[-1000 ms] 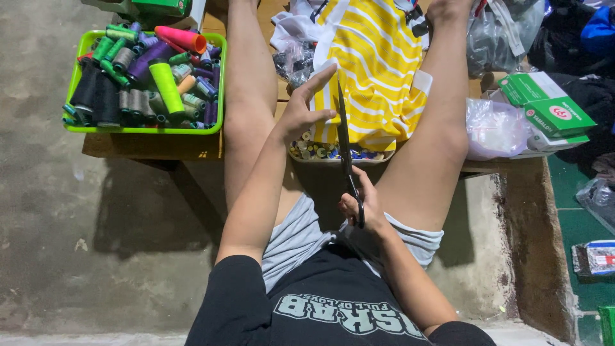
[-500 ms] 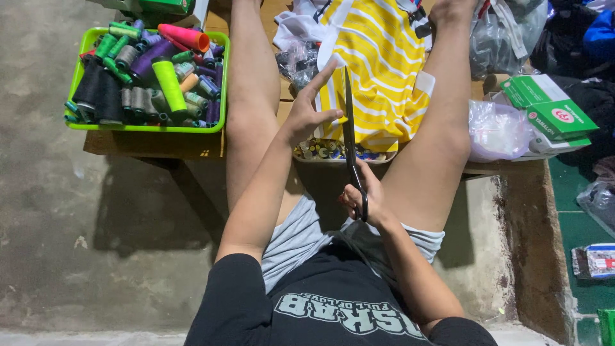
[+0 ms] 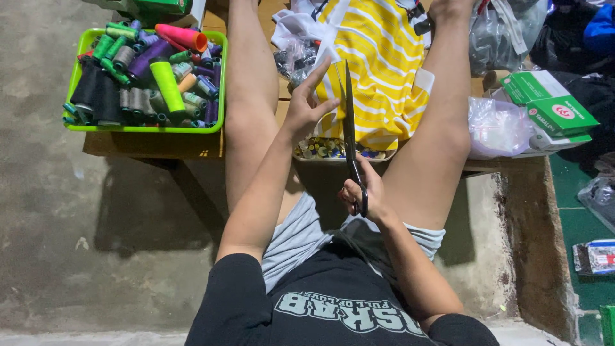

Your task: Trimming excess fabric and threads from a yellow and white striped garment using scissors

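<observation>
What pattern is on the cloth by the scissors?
Yellow with white stripes, on the cloth; head view shows it.

1. You have a single view, from the camera on your head, so no second view shares any part of the scene.
2. It looks steeply down past your chest and lap to the floor.
3. It sits near: your right hand (image 3: 362,192) and left hand (image 3: 307,106) fill the middle.
4. Beyond your fingertips (image 3: 325,64) the upper edge cuts off the yellow striped cloth (image 3: 378,57); left of them stands the green tray (image 3: 144,127).
</observation>
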